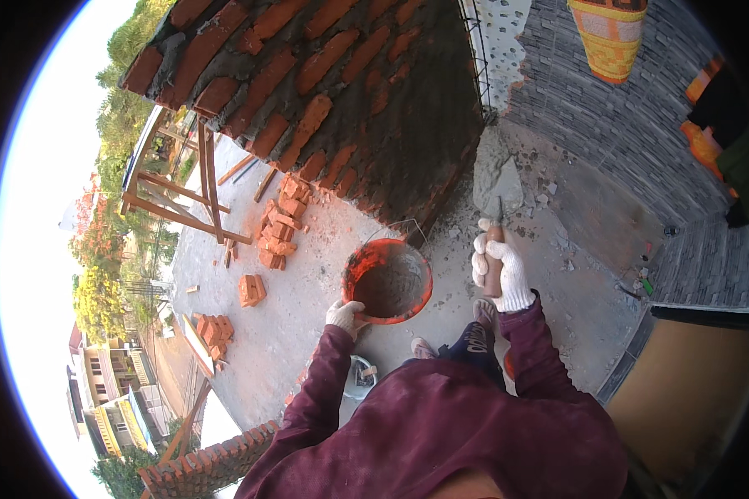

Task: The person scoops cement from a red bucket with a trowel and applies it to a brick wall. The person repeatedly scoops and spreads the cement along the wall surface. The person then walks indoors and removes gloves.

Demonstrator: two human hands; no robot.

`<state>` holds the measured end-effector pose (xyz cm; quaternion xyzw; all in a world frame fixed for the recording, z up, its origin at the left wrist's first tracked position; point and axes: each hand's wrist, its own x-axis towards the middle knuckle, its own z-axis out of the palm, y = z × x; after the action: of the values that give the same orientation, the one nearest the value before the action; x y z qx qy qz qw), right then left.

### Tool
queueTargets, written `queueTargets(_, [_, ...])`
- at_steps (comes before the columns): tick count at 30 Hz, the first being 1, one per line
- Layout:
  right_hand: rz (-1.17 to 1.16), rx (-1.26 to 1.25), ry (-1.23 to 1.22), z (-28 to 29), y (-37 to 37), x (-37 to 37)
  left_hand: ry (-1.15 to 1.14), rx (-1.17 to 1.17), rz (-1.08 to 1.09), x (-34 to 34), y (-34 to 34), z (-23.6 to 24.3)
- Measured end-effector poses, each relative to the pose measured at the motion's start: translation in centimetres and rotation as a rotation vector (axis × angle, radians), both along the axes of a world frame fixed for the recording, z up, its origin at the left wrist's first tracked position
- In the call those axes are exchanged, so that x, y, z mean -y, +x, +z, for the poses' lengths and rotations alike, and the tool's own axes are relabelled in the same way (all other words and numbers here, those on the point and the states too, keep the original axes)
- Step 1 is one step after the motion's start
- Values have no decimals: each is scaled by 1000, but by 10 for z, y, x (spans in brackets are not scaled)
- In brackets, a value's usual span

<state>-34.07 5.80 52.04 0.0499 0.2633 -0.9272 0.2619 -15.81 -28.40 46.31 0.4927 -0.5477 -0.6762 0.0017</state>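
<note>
- The trowel [512,190] is just right of centre, its blade pointing far; I can't tell whether it touches the floor [308,279].
- My right hand [512,279] has its fingers wrapped around the brown handle [493,283]. I expect it light and stiff, turning blade-heavy under a load; the handle is the place to grip, clear of the blade.
- Left of it is the bucket [359,260], with grey mortar [401,276] inside. My left hand [344,315] has its fingers on the near left rim.
- I judge the bucket heavy, its rim slightly flexible and perhaps slick where smeared; the wire bail [404,222] at the far side would suit lifting better.
- Farther out are the brick wall [308,108], the loose bricks [281,223] to the left, and a pail [371,374] nearer me.
</note>
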Motion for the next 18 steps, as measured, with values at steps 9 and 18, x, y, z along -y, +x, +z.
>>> queueTargets(9, [-455, -181, 869, 42, -207, 174, -196, 164, 124, -7, 68, 38])
queueTargets(18, [272, -990, 994, -1, 8, 122, -145, 280, 292, -25, 161, 44])
